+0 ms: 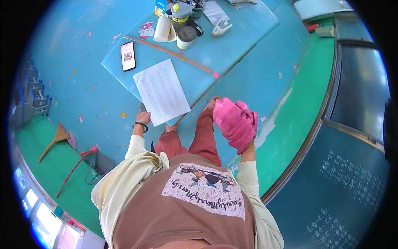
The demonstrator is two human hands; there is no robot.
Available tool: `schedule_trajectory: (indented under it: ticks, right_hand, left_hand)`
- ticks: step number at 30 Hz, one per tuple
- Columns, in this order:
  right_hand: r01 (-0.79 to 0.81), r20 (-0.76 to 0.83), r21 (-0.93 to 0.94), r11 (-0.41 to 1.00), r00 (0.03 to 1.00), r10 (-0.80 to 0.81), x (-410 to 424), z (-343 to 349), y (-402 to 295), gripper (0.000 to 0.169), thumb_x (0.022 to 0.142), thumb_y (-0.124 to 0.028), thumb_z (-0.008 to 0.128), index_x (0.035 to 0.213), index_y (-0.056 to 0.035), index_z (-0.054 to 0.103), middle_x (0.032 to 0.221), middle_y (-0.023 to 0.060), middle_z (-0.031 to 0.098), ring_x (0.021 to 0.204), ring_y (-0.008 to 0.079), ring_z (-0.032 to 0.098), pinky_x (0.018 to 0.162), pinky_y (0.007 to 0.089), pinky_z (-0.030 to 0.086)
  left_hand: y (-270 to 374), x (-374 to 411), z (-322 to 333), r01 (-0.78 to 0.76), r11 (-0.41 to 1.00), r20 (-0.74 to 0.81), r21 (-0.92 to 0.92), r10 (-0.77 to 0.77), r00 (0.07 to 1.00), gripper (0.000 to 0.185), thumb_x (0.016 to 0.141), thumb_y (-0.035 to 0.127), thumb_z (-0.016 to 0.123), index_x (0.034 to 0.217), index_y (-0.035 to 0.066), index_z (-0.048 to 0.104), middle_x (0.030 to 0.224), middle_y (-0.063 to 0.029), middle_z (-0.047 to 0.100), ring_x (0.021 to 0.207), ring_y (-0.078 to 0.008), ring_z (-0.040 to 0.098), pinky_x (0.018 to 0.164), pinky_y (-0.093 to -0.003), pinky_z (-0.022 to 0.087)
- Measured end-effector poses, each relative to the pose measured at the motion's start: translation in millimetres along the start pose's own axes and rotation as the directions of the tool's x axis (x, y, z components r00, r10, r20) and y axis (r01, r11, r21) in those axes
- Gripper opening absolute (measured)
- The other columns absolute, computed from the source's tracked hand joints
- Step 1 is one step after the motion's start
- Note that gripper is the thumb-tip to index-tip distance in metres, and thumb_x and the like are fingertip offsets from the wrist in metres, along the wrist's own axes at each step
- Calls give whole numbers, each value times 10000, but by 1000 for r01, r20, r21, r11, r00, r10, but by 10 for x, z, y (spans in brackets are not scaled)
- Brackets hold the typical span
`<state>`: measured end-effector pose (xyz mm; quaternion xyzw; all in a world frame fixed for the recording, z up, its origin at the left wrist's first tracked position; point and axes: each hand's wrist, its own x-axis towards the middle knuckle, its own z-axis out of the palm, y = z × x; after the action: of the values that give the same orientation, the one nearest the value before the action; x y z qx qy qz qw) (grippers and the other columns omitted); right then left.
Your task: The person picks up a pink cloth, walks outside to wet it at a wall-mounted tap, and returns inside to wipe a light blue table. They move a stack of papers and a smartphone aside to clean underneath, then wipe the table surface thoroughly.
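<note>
My left hand point(143, 118), with a dark bangle at the wrist, grips the lower left edge of a white printed sheet point(162, 92). The sheet overlaps the near corner of a light-blue tabletop point(205, 51) and bears columns of small print. On my right, a bunched pink cloth point(233, 123) covers most of my right hand point(249, 147), which holds it up to the right of the table. The fingers under the cloth are hidden. Beyond the sheet lie a smartphone point(128, 56) with a lit screen showing a code and a long thin wooden stick point(174, 55) with a pink end.
A paper roll point(162, 30), a lidded tub point(186, 37), a grey-lidded container point(181, 14) and a white stapler-like tool point(221, 27) crowd the table's far side. A broom point(59, 136) and dustpan point(101, 164) lie at left. A chalkboard point(329, 183) with writing lines the right.
</note>
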<state>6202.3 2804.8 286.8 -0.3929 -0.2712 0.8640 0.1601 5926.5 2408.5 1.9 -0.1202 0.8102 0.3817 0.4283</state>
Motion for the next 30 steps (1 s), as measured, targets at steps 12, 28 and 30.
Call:
schedule_trajectory:
  ticks: [12, 28, 30]
  right_hand:
    - [-228, 128, -156, 961, 960, 248, 2059, -102, -1331, 693, 1034, -545, 486, 1500, -34, 446, 1515, 184, 505, 1361, 350, 523, 1166, 447, 397]
    - [-319, 93, -290, 902, 929, 359, 3146, -289, -2016, 673, 1025, -519, 520, 1481, -29, 462, 1496, 190, 518, 1347, 356, 529, 1152, 448, 405]
    - [-323, 55, -293, 900, 934, 353, 3110, -359, -1995, 670, 1023, -516, 524, 1479, -28, 464, 1494, 191, 520, 1345, 357, 530, 1150, 448, 406]
  left_hand:
    - [2940, 42, 996, -86, 996, -337, -7, 78, 938, 451, 907, 505, 709, 1043, 77, 743, 1024, -142, 776, 983, -300, 744, 840, -414, 566]
    - [3476, 780, 1574, 169, 984, -615, -49, -163, 771, 461, 830, 468, 775, 954, 25, 794, 914, -182, 781, 922, -360, 757, 831, -451, 566]
    - [3509, 833, 1590, 214, 976, -567, -48, -203, 798, 463, 821, 462, 784, 946, 16, 792, 888, -170, 783, 893, -348, 759, 823, -447, 567]
